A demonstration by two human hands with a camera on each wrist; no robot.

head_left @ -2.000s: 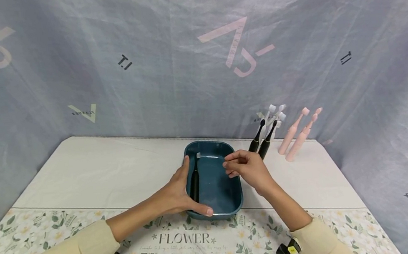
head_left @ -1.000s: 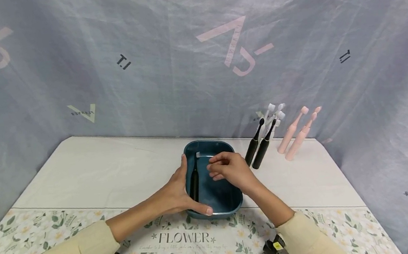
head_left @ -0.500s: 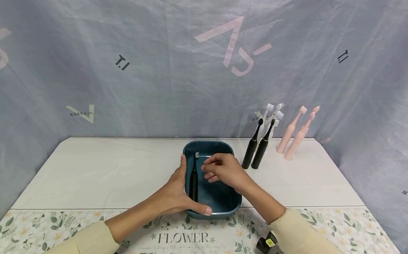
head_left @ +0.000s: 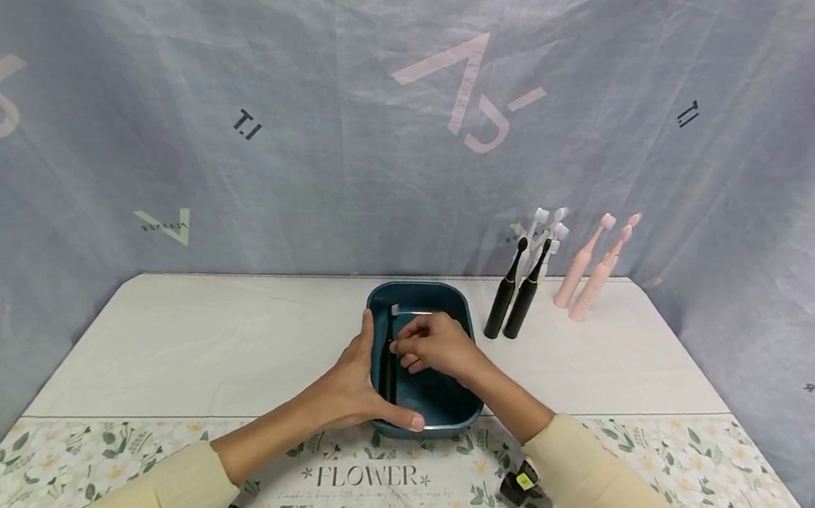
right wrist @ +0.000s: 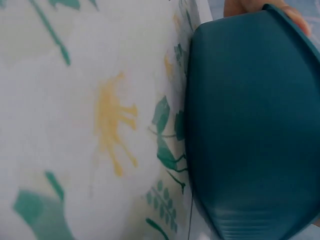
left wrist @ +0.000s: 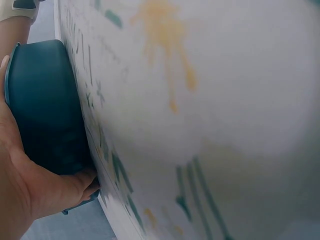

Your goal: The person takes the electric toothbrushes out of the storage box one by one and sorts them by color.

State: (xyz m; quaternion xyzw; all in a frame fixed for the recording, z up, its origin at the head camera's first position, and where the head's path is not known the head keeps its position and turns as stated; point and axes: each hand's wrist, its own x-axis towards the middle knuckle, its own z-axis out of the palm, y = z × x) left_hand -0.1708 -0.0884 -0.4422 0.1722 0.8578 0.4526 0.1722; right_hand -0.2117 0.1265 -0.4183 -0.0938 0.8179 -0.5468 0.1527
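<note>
A dark teal plastic box point(head_left: 440, 405) stands on the table cover. My left hand point(head_left: 350, 386) holds its left side, thumb over the front rim and fingers along the side wall. The left wrist view shows that hand point(left wrist: 47, 187) against the outside of the box point(left wrist: 42, 100). A black electric toothbrush point(head_left: 388, 373) with a pale brush head lies lengthwise along the left inside of the box. My right hand point(head_left: 441, 351) is over the box, fingertips pinching the toothbrush near its neck. In the right wrist view the box wall point(right wrist: 250, 115) hides most of the right hand.
Right of the box, two black electric toothbrushes point(head_left: 522, 304) stand upright. Several white ones point(head_left: 541, 216) stand behind them, and several pink ones point(head_left: 589, 292) farther right. A grey curtain point(head_left: 325, 129) hangs behind the table. White and floral-printed cover point(head_left: 161, 341) spreads leftward.
My right hand has moved left from the right rim of the box, across its inside, to the black toothbrush. My left hand and the box have stayed in place.
</note>
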